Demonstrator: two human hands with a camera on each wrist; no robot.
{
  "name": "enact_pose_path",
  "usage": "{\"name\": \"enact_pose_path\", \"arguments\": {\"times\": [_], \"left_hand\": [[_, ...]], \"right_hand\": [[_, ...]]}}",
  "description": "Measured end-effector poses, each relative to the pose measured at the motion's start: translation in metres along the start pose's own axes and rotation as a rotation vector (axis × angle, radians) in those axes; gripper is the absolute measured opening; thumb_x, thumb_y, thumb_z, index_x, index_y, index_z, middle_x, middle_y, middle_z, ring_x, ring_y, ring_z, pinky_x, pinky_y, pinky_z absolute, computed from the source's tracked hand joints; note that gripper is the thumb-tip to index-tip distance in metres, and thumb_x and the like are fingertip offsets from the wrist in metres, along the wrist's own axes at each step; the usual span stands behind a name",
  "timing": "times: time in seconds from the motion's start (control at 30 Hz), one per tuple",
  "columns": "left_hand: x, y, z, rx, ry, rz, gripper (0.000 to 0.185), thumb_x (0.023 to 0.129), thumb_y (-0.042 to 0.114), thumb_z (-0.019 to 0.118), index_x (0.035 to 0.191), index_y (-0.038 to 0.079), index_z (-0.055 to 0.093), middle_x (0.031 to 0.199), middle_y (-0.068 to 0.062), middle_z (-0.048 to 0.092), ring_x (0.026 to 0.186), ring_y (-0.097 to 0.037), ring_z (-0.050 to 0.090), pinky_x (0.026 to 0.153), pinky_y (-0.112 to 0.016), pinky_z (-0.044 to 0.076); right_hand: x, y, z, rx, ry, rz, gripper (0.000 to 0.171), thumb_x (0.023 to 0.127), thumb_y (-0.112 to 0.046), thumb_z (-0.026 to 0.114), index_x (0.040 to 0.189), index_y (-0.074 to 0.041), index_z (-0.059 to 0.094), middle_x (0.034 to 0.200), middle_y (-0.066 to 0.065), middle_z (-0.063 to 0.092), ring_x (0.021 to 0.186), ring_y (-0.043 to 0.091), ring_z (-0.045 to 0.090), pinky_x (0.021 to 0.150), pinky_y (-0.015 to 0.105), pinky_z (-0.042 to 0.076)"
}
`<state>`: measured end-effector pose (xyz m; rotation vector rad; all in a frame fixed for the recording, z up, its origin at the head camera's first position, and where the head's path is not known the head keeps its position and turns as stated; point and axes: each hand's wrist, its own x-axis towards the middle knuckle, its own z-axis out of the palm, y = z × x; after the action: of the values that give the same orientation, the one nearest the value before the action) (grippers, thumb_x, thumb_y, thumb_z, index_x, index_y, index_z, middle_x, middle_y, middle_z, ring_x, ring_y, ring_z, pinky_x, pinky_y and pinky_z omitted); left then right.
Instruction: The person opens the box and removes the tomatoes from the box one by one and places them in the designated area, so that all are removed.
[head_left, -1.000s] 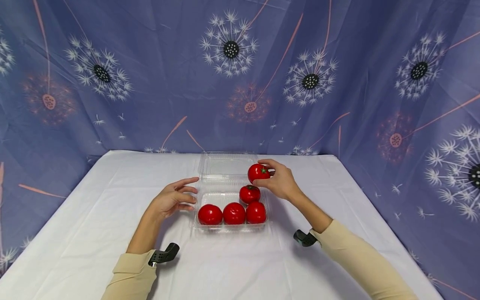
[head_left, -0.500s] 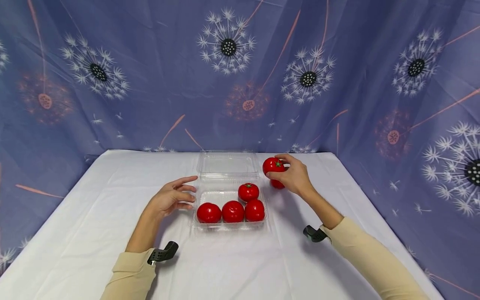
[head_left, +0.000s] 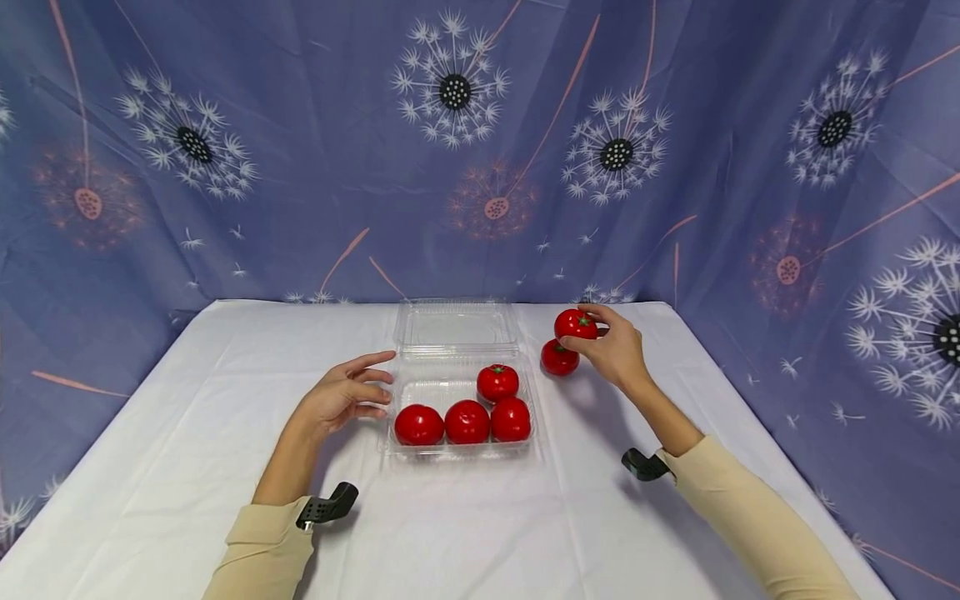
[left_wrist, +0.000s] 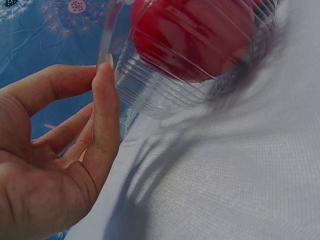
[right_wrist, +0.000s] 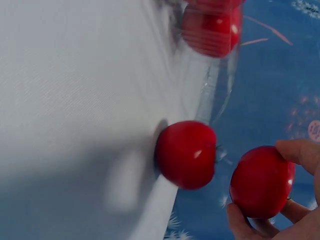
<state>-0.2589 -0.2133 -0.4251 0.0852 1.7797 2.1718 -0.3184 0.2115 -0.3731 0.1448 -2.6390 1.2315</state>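
Clear plastic forms the open container (head_left: 435,390), its lid (head_left: 457,327) folded back flat behind it on the white cloth (head_left: 450,525). Inside it sit four red tomatoes: a row of three along its front wall and one more (head_left: 498,383) behind the row's right end. To its right, the right hand (head_left: 617,346) grips a held tomato (head_left: 573,323) between thumb and fingers, green stem end showing. That fruit is off the cloth, near a lone tomato (head_left: 559,358) resting to the container's right; the right wrist view shows a gap between the two. Just left of the container, the left hand (head_left: 341,396) is spread, fingers loosely bent, tips at its side wall. Behind the container hangs a blue curtain (head_left: 322,125) with dandelion prints
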Motion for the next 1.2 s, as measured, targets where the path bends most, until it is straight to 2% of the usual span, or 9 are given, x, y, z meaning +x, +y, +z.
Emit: {"name": "enact_pose_path", "arguments": {"times": [0.23,0.47,0.77,1.07,1.2], "left_hand": [[-0.001,0.000,0.000,0.002,0.000,0.002,0.079,0.086,-0.012,0.065,0.157,0.002,0.032,0.112,-0.009,0.060,0.076,-0.015,0.068,0.066,-0.030,0.063],[-0.002,0.000,0.000,-0.004,0.008,-0.002,0.079,0.085,-0.012,0.065,0.157,0.002,0.034,0.111,-0.010,0.060,0.075,-0.014,0.068,0.066,-0.030,0.063],[-0.001,0.001,0.001,-0.006,0.009,-0.004,0.080,0.085,-0.012,0.065,0.157,0.003,0.034,0.110,-0.008,0.059,0.076,-0.014,0.068,0.066,-0.030,0.063],[0.000,0.000,0.001,0.001,0.014,-0.002,0.080,0.085,-0.012,0.065,0.157,0.003,0.034,0.109,-0.007,0.060,0.076,-0.014,0.068,0.067,-0.031,0.063],[0.000,-0.001,0.001,0.006,0.019,-0.007,0.079,0.085,-0.012,0.065,0.157,0.004,0.035,0.109,-0.007,0.060,0.076,-0.015,0.068,0.067,-0.031,0.063]], "right_hand": [[0.004,0.018,-0.007,0.005,0.063,0.060,0.062,0.085,-0.027,0.080,0.142,-0.012,0.059,0.141,0.018,0.060,0.113,0.041,0.062,0.097,0.053,0.053],[0.005,0.040,-0.008,-0.069,0.087,0.079,0.062,0.085,-0.025,0.079,0.140,-0.007,0.059,0.139,0.022,0.059,0.132,0.047,0.043,0.103,0.059,0.049],[0.004,0.064,-0.007,-0.139,0.085,0.086,0.063,0.084,-0.023,0.080,0.140,-0.004,0.059,0.138,0.025,0.060,0.130,0.050,0.045,0.106,0.061,0.044],[0.003,0.072,-0.002,-0.184,0.063,0.067,0.063,0.080,-0.022,0.081,0.136,0.000,0.061,0.135,0.026,0.062,0.127,0.050,0.049,0.107,0.063,0.039],[0.001,0.075,-0.002,-0.189,0.054,0.097,0.063,0.080,-0.023,0.081,0.136,-0.001,0.061,0.135,0.026,0.061,0.128,0.052,0.047,0.106,0.063,0.040]]}}
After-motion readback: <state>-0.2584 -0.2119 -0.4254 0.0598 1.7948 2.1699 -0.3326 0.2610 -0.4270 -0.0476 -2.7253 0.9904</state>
